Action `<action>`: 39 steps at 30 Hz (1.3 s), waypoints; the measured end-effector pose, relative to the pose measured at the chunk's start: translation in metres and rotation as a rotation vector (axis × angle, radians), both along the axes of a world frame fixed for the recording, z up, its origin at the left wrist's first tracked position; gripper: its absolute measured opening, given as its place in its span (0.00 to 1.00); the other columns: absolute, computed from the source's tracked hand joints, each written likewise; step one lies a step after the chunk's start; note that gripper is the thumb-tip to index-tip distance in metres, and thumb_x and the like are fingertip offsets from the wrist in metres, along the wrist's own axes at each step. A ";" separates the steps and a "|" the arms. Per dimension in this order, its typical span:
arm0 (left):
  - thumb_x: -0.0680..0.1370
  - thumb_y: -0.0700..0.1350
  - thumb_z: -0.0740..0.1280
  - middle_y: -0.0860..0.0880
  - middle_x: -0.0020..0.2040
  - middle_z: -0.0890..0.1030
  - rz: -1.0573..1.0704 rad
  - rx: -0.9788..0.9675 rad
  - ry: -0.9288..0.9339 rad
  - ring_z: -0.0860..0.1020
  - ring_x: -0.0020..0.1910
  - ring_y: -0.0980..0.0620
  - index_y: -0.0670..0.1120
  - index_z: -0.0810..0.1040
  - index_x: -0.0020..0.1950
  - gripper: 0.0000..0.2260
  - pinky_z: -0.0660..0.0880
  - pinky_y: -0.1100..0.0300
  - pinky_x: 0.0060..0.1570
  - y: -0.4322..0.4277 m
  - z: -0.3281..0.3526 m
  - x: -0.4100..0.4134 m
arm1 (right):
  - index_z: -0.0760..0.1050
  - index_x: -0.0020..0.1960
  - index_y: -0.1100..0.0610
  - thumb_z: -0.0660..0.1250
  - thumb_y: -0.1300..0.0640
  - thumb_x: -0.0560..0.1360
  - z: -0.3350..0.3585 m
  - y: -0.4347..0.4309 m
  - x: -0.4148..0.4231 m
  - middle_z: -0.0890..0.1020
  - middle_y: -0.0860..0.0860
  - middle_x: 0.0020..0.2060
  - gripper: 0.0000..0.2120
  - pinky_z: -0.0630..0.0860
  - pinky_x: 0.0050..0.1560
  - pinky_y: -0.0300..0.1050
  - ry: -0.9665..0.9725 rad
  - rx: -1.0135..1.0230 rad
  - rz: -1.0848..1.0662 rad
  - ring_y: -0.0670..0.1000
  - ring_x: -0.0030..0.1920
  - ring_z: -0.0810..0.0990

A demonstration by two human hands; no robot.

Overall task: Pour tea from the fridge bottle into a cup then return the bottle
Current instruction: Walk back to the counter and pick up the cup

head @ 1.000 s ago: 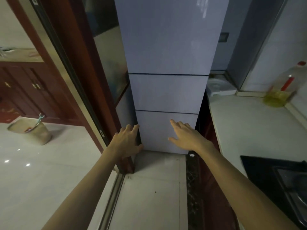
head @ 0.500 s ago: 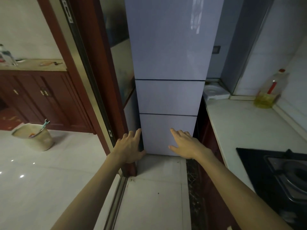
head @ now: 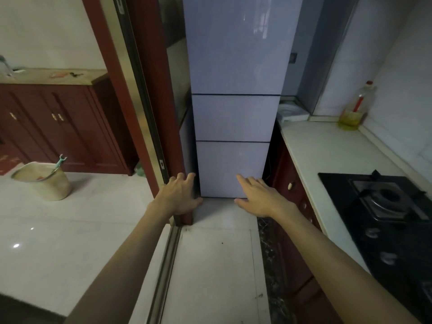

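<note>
A tall pale lavender glossy fridge (head: 236,66) with three stacked doors stood shut straight ahead, so the tea bottle was out of sight and its place could not be told; no cup showed either. Both bare arms reached forward toward the lowest door. The left hand (head: 178,197) was spread with loosely curled fingers, holding nothing, in front of the fridge's left edge beside the dark red wooden door frame (head: 149,101). The right hand (head: 257,197) was flat and unclenched, fingers extended in front of the bottom door's lower right part, gripping nothing; whether either touched the fridge could not be told. To the right ran a white stone countertop (head: 327,155) bearing a black gas hob (head: 383,206) and, far back, a clear plastic oil bottle with a red cap (head: 356,106). On the pale tiled floor at left sat a beige woven basket (head: 44,181).
</note>
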State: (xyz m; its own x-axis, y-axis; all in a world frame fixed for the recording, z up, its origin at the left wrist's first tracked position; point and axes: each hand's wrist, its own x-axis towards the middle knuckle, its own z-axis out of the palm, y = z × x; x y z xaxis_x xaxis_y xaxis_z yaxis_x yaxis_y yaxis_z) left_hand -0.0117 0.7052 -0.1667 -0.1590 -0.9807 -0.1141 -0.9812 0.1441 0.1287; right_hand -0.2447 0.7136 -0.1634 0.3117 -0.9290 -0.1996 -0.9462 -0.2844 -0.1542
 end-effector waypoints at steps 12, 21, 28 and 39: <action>0.76 0.59 0.65 0.42 0.68 0.70 -0.019 -0.014 0.010 0.72 0.65 0.40 0.48 0.59 0.75 0.33 0.74 0.44 0.61 0.089 0.004 -0.015 | 0.40 0.80 0.52 0.58 0.40 0.80 0.012 0.088 -0.014 0.58 0.55 0.77 0.39 0.68 0.68 0.57 -0.002 0.008 0.008 0.58 0.74 0.59; 0.76 0.60 0.65 0.43 0.65 0.71 0.018 -0.019 -0.009 0.72 0.63 0.41 0.48 0.59 0.75 0.33 0.76 0.46 0.57 0.175 -0.002 -0.043 | 0.41 0.80 0.53 0.58 0.38 0.79 0.010 0.169 -0.044 0.59 0.55 0.76 0.40 0.68 0.67 0.56 -0.022 -0.016 0.046 0.58 0.74 0.60; 0.76 0.59 0.65 0.42 0.65 0.71 -0.030 -0.016 -0.015 0.73 0.62 0.40 0.47 0.60 0.74 0.32 0.75 0.46 0.56 0.235 0.000 -0.089 | 0.42 0.80 0.52 0.58 0.37 0.79 0.002 0.238 -0.089 0.59 0.55 0.76 0.39 0.69 0.64 0.57 -0.034 -0.016 0.011 0.58 0.74 0.60; 0.76 0.60 0.64 0.42 0.67 0.71 -0.359 -0.049 0.064 0.73 0.62 0.41 0.49 0.59 0.76 0.32 0.75 0.42 0.58 0.259 0.017 -0.233 | 0.42 0.80 0.53 0.57 0.40 0.80 0.000 0.347 -0.216 0.60 0.57 0.75 0.37 0.69 0.64 0.60 0.028 -0.045 -0.345 0.61 0.73 0.59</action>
State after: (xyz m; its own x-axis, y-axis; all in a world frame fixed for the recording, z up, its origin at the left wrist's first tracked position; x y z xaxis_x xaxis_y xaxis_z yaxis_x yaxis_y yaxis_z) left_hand -0.2443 0.9639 -0.1495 -0.4993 -0.8651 -0.0472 -0.8571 0.4852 0.1731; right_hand -0.4602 1.0604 -0.1631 -0.0275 -0.9867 -0.1601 -0.9915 0.0474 -0.1215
